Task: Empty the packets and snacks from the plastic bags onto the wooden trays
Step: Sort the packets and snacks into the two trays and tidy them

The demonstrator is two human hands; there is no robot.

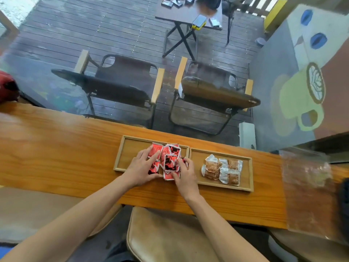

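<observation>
Both hands lie flat-fingered on the red packets (169, 160) heaped in the left tray (130, 148): left hand (142, 170), right hand (186, 173), neither grip closed. Light, slick, floppy sachets; best gathered by their edges.

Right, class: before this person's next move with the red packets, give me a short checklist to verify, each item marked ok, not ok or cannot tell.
1. Red packets all inside the left tray: not ok, some overhang its near edge.
2. Both hands on the pile: ok, left hand and right hand touch it.
3. Snacks settled in the right tray: ok.
4. Plastic bag emptied: ok, it lies flat on the wooden counter.
5. Firm grip on any packet: cannot tell.
</observation>
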